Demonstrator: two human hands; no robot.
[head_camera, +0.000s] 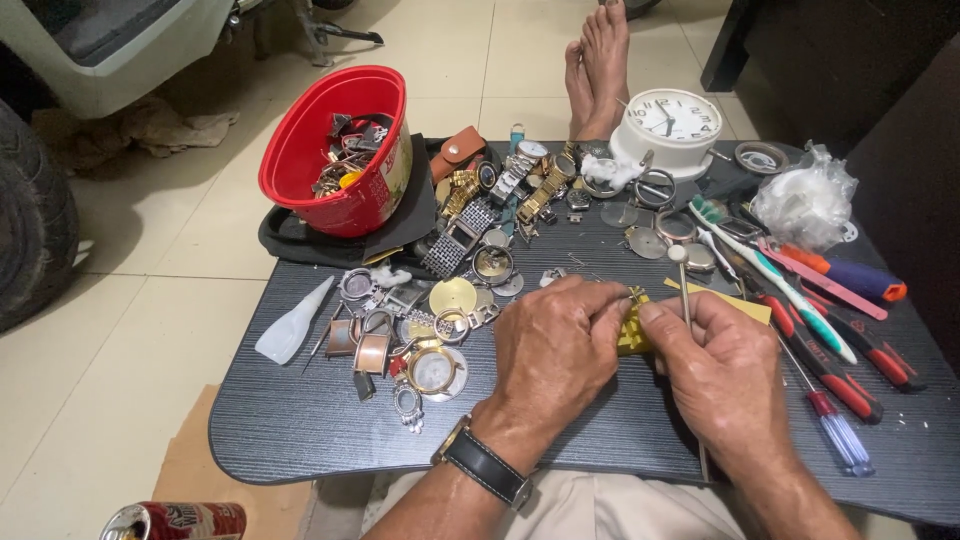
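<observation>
My left hand (552, 350) grips a small yellow holder block (633, 335) over the dark table (300, 420), fingers curled around a tiny part at its top. A black-strapped watch sits on that wrist. My right hand (722, 370) pinches a thin metal screwdriver (683, 290) whose shaft runs upright between the fingers, thumb pressing against the yellow block. Both hands touch at the block, near the table's front middle.
Loose watch cases, bands and parts (440, 320) lie left of the hands. A red bucket (345, 150) of parts stands at back left, a white clock (668, 125) at back. Screwdrivers and a toothbrush (800, 300) lie right. A white squeeze bottle (290, 325) lies left.
</observation>
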